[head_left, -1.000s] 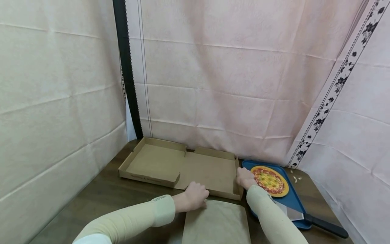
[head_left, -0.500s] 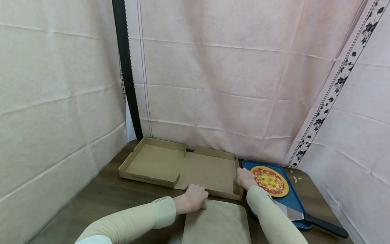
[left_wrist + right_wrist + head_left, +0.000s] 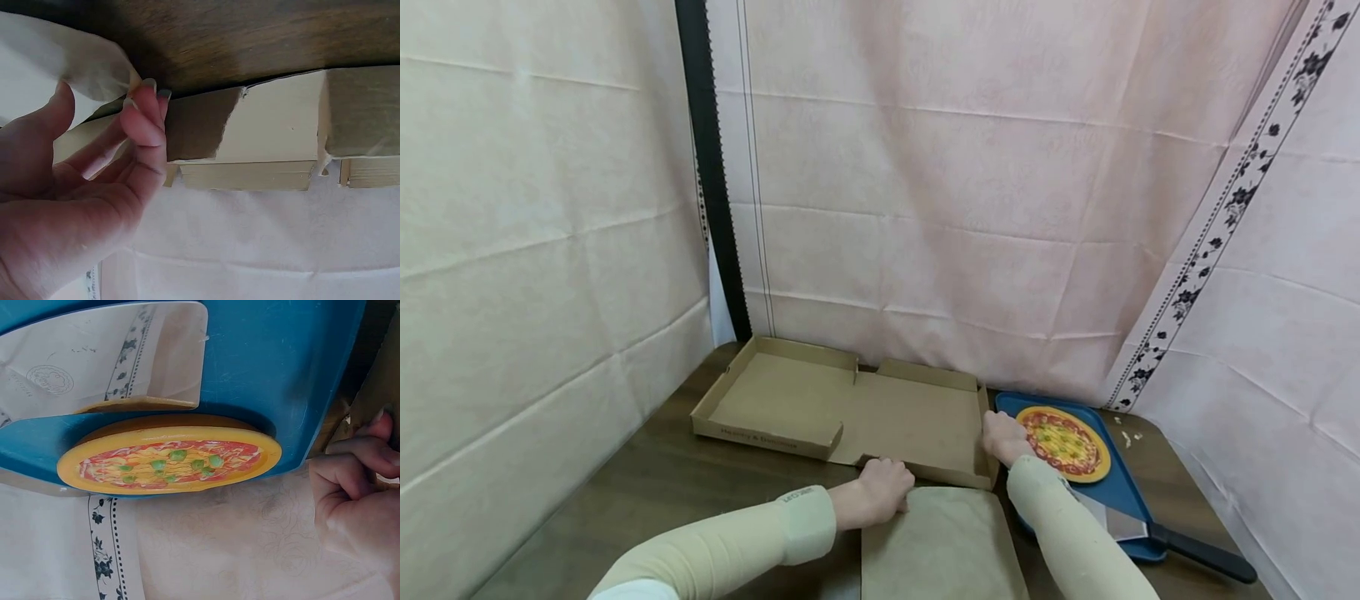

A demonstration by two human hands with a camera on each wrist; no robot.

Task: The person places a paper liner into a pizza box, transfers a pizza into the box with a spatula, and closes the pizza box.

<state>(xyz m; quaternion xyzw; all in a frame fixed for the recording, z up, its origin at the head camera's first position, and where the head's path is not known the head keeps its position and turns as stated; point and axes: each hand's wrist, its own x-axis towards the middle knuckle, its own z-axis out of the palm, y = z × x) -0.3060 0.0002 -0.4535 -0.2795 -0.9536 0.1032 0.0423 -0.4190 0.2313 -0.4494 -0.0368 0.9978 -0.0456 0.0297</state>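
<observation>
An opened cardboard pizza box [image 3: 917, 417] lies flat along the back of the table. My left hand [image 3: 883, 490] pinches the far left corner of a brown paper sheet [image 3: 943, 542] just in front of the box. Thumb and bent fingers [image 3: 142, 122] meet at the sheet's edge in the left wrist view. At the box's right side wall, my right hand [image 3: 1006, 437] grips the cardboard with curled fingers [image 3: 350, 472]. Close beside that hand, a pizza [image 3: 1066, 446] with a yellow crust and green bits lies on a blue tray [image 3: 1126, 477].
A pizza server [image 3: 1198, 552] rests on the tray, its black handle sticking out past the front right corner; its shiny blade [image 3: 125, 362] lies alongside the pizza. Pale scraps [image 3: 1126, 439] dot the table right of the tray. Cloth curtains [image 3: 955, 208] stand behind and at both sides.
The paper sheet has shifted slightly right and away, nearer the box, with my left hand holding its corner. My right hand has stayed at the box wall.
</observation>
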